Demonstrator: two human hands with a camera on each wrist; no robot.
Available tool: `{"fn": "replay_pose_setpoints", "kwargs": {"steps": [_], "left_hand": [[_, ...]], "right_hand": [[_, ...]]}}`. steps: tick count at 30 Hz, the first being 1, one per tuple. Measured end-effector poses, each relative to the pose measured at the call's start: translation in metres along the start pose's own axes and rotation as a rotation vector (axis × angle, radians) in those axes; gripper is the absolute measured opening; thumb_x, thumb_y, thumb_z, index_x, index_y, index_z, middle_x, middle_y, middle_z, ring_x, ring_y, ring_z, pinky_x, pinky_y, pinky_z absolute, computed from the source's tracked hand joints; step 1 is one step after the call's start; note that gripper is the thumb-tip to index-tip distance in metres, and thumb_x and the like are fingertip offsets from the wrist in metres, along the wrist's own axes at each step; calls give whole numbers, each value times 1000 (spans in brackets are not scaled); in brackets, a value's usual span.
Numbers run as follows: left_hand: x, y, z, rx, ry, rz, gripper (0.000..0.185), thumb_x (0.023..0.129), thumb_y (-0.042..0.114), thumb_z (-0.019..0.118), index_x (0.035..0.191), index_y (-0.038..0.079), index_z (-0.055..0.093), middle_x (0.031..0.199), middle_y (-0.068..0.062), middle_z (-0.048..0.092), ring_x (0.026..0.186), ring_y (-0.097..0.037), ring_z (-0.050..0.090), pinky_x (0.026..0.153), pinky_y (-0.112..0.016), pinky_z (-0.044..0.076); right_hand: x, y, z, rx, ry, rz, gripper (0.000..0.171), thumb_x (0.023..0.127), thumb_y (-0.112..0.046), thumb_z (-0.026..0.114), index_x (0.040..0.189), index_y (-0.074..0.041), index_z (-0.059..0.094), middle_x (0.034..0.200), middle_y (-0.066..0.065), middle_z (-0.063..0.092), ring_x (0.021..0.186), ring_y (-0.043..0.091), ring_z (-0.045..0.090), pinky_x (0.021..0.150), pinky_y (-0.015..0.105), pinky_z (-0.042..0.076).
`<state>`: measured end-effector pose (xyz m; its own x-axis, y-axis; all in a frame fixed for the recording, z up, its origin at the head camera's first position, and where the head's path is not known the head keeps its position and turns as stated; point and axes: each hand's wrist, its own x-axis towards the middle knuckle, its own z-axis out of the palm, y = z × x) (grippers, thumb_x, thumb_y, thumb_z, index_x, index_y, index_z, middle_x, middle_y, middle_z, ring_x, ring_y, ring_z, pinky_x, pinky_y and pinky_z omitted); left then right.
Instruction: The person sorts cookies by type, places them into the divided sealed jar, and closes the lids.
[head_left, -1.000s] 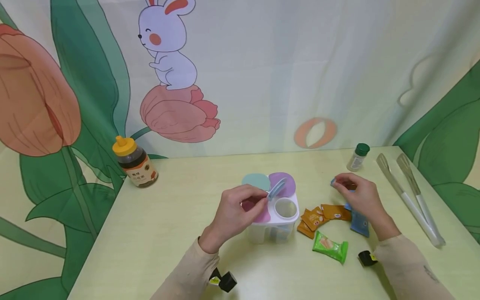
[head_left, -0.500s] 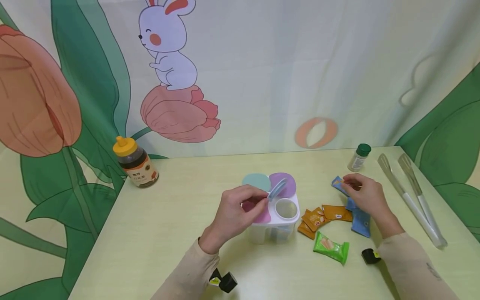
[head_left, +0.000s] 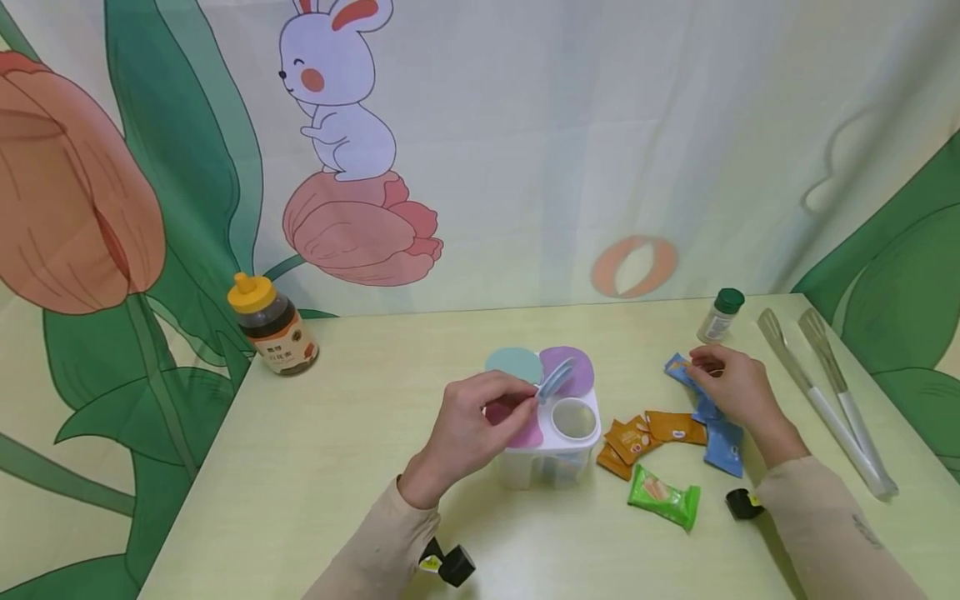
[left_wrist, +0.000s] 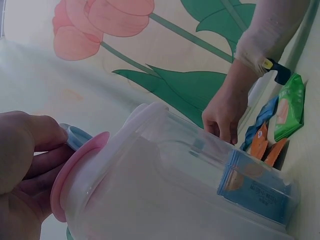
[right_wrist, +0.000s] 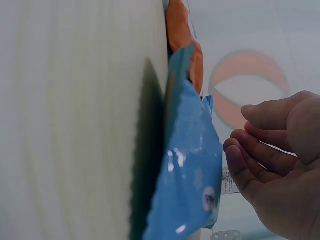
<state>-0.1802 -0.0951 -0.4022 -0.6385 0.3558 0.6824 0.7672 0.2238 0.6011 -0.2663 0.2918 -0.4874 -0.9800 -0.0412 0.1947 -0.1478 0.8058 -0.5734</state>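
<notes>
Packing step in hand: my left hand fingers pinch the blue flip lid open on the seasoning box, right hand fingers pinch a blue sachet, which I judge must next cross to the open well.

Translucent smooth plastic container with matt pastel lids; glossy foil-like blue packet; glossy green wrapper; matt pale wood-grain counter; cloth backdrop.
</notes>
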Motion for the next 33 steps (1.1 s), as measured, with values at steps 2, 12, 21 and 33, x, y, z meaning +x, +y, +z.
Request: {"fn": "replay_pose_setpoints", "kwargs": {"steps": [2, 12, 21, 33], "left_hand": [[0, 0, 0, 2, 0, 2, 9, 83, 1, 73, 92, 1, 73, 86, -7, 72, 69, -8, 64, 61, -17, 56], [1, 1, -1, 5, 3, -5, 9, 83, 1, 73, 92, 1, 74, 86, -7, 72, 71, -8, 65, 63, -18, 57], [0, 1, -1, 4, 4, -10, 9, 83, 1, 73, 92, 1, 73, 86, -7, 72, 71, -8, 65, 62, -19, 57], [0, 0, 0, 7, 5, 7, 9, 83, 1, 73, 92, 1, 74, 86, -7, 73, 71, -8, 65, 63, -18, 57]], "right_hand": [[2, 1, 0, -3, -12, 3, 32, 95, -21, 63, 118, 2, 63, 105, 20, 69, 93, 35, 65, 67, 26, 53], [6, 5, 2, -28, -63, 14, 32, 94, -19, 65, 119, 1, 64, 107, 21, 70, 96, 38, 65, 74, 44, 56], [9, 7, 3, -49, -119, 32, 34, 93, -18, 65, 121, 1, 63, 109, 22, 69, 99, 38, 64, 77, 46, 55], [10, 8, 4, -78, -147, 45, 34, 90, -16, 69, 118, 3, 64, 108, 23, 68, 96, 36, 64, 75, 45, 55]]}}
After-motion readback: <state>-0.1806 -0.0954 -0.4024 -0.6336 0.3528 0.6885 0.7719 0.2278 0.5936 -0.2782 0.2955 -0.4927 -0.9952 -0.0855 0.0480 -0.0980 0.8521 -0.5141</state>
